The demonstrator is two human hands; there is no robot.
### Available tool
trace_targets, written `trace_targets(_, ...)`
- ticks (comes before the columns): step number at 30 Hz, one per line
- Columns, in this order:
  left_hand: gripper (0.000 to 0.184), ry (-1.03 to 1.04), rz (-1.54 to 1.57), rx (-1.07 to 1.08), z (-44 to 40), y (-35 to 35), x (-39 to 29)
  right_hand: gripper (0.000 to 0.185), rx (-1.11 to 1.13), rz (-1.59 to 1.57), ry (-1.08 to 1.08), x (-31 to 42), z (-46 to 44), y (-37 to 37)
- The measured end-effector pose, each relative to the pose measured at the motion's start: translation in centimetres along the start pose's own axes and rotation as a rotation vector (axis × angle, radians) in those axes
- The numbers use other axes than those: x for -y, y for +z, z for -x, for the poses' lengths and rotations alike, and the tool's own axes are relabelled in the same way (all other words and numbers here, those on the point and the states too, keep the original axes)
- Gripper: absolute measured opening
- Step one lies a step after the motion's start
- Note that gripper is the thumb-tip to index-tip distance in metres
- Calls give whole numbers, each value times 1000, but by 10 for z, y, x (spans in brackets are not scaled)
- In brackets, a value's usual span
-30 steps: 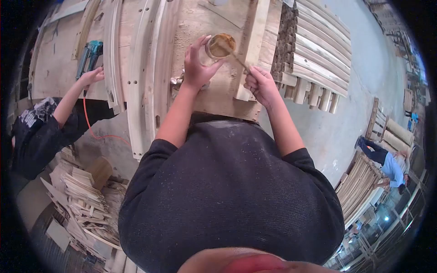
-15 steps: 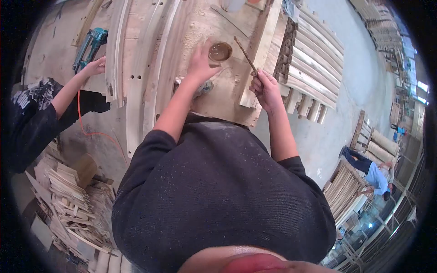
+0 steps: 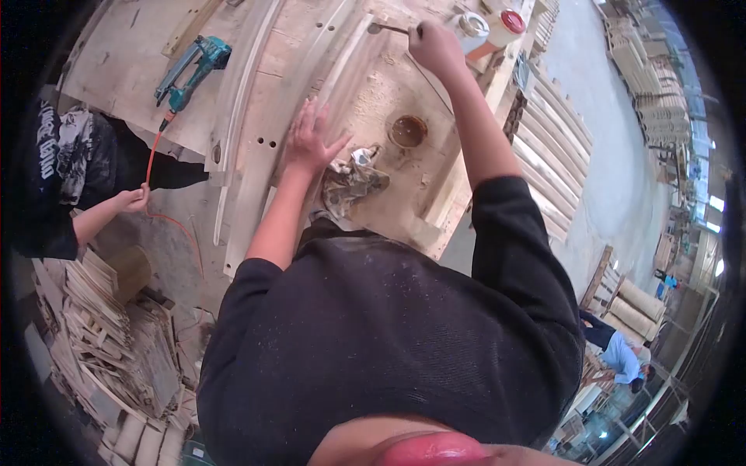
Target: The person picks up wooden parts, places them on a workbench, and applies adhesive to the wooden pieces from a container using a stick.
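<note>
"Step in hand?"

"We had the right hand (image 3: 437,48) closed round a thin stick (image 3: 398,30), its tip at a dark spot near the upper end of a curved rail (image 3: 347,58). We judged it a dabbing or spreading step; we couldn't tell whether that spot was a hole or paste."

"Left hand (image 3: 309,144)?"

"Open, fingers spread, palm down over the curved rails, gripping nothing that we could see."

"What did the next move call for?"

"By our reckoning, a steady rail and light, controlled pressure at the tip, without smearing the wood around it."

"Where was the cup?"

"Brown-stained cup (image 3: 409,118) on the sawdusty bench (image 3: 373,101), apart from both hands. Crumpled wrap (image 3: 350,186) lay beside it, on the side nearer our body."

"Brands, labels, writing?"

"We saw pale lettering on the co-worker's dark shirt (image 3: 48,144), too distorted to read. No brand we could make out on the teal nail gun (image 3: 203,60), nor any legible label on the red-capped bottle (image 3: 510,22) or the white-topped container (image 3: 472,28)."
</note>
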State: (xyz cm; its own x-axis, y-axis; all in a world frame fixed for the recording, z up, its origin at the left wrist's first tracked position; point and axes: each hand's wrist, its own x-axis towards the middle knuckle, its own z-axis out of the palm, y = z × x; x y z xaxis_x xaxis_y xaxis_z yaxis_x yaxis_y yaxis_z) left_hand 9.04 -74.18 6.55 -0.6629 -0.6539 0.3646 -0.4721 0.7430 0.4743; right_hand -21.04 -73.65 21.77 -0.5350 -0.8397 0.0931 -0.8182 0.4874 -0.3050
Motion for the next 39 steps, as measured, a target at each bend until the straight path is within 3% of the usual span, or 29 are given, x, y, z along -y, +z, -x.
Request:
trace_targets(8, 79, -110, -48, 93, -3, -7, 2, 35, 434, 438, -146, 31, -105, 25)
trace_targets(12, 78, -133, -54, 122, -3, -8, 2, 40, 431, 473, -358, 13, -137, 48)
trace_targets(18, 75, -154, -40, 131, -6, -11, 1, 34, 542, 617, -444, 16, -159, 54)
trace_targets(21, 74, -154, -47, 127, -6, -9, 1, 34, 479, 483, -503, 15, -170, 62)
trace_targets(22, 73, -151, -45, 130, -4, -9, -1, 33, 393, 457, -407, 14, -163, 54)
trace_targets(26, 72, -148, -56, 117, -9, -12, 1, 35, 535, 541, -482, 32, -147, 40)
trace_targets(29, 73, -146, -42, 144, -7, -13, -2, 36, 378, 447, -313, 7, -155, 56)
trace_targets(30, 74, -147, -41, 148, -8, -13, -1, 37, 420, 491, -267, 6, -153, 53)
trace_targets(33, 72, -146, -84, 147, -8, -13, -2, 37, 550, 502, -419, 34, -138, 35)
trace_targets(37, 75, -146, -73, 141, -9, -10, -2, 32, 388, 495, -273, 10, -150, 54)
trace_targets(39, 77, -151, -66, 153, -9, -13, -3, 33, 477, 522, -348, 15, -157, 59)
